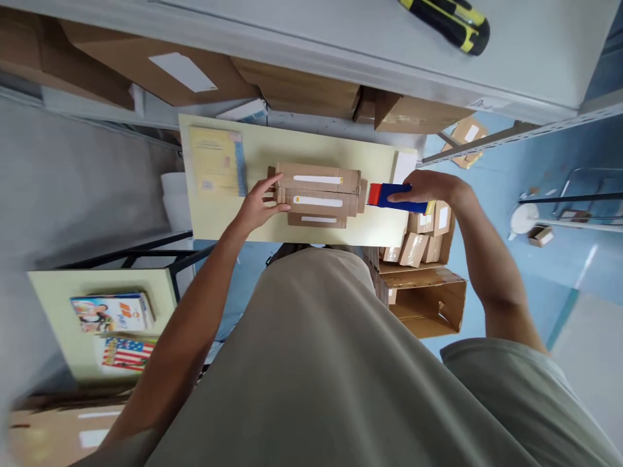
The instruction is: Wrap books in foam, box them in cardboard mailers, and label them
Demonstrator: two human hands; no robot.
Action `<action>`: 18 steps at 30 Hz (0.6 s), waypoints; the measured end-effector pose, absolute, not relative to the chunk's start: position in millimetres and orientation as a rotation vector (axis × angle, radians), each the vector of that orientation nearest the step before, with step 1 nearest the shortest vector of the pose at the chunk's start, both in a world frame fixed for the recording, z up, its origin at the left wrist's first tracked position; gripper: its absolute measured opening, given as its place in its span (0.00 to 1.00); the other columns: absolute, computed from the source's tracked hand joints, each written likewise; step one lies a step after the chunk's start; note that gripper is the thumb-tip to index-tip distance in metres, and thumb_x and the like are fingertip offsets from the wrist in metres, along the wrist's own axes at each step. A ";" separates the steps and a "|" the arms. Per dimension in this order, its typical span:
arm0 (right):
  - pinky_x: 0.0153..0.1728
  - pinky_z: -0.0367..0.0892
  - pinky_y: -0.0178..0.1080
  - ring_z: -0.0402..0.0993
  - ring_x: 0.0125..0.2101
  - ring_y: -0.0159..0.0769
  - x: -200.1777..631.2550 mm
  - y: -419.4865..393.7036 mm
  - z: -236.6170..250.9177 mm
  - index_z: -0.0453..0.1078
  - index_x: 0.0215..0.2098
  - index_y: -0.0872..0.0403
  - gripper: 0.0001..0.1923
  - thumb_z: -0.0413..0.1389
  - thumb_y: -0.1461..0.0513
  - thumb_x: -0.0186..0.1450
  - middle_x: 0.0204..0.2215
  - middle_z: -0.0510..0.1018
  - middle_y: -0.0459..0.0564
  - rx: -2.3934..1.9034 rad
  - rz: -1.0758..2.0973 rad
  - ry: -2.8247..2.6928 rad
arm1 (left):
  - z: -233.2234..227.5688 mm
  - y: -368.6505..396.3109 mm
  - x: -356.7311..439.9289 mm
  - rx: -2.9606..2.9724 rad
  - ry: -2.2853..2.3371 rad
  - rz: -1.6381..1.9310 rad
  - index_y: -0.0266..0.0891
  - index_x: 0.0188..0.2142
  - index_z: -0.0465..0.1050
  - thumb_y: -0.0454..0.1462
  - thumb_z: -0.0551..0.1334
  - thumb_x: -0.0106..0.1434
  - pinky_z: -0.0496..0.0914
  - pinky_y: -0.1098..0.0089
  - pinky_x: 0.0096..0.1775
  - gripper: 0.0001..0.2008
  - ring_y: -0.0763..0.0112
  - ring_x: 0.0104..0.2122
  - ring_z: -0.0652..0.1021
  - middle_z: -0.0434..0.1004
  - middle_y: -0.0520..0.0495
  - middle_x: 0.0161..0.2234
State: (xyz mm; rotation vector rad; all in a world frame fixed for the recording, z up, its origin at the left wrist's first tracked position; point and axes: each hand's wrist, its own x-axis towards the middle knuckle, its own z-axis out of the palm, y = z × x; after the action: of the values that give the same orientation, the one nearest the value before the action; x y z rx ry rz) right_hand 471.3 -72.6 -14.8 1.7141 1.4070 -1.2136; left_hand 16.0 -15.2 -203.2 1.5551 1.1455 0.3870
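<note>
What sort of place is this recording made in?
Probably a packing or stockroom area: cardboard boxes fill the metal shelves, small labelled parcels sit in an open carton, and the left hand steadies flat mailer boxes while the right hand holds a blue tool.

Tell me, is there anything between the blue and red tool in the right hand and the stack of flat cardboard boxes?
Nothing visible. The right hand holds the blue and red tool just beside the cardboard boxes, with only bare table between them. The left hand rests on the stack's far side.
</note>
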 end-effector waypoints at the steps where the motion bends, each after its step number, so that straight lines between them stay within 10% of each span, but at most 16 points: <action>1: 0.37 0.70 0.46 0.81 0.32 0.48 471.9 -75.2 -24.4 0.85 0.40 0.57 0.37 0.65 0.31 0.67 0.28 0.84 0.60 1.723 -1.229 1.420 | -200.1 -15.1 16.1 1.553 1.175 0.365 0.54 0.71 0.76 0.49 0.84 0.56 0.84 0.50 0.58 0.45 0.51 0.60 0.82 0.76 0.40 0.69; 9: 0.36 0.70 0.45 0.83 0.38 0.51 471.7 -88.2 -73.1 0.85 0.51 0.59 0.37 0.66 0.34 0.67 0.38 0.87 0.64 1.814 -1.215 1.551 | -186.2 -26.9 52.9 1.507 1.604 0.541 0.42 0.57 0.86 0.52 0.73 0.68 0.83 0.63 0.51 0.24 0.60 0.48 0.86 0.88 0.39 0.57; 18: 0.39 0.71 0.44 0.84 0.42 0.50 515.7 -102.4 -77.8 0.85 0.57 0.57 0.36 0.64 0.36 0.71 0.45 0.88 0.62 1.777 -1.394 1.638 | -193.6 -37.1 71.6 1.427 1.772 0.652 0.38 0.53 0.86 0.54 0.74 0.68 0.81 0.68 0.49 0.25 0.63 0.46 0.86 0.89 0.39 0.52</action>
State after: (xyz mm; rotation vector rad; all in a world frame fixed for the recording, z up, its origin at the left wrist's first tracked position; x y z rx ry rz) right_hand 515.7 -102.4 -77.8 1.7769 1.6383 -1.3944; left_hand 71.6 -37.1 -193.6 1.4268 1.7722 0.6524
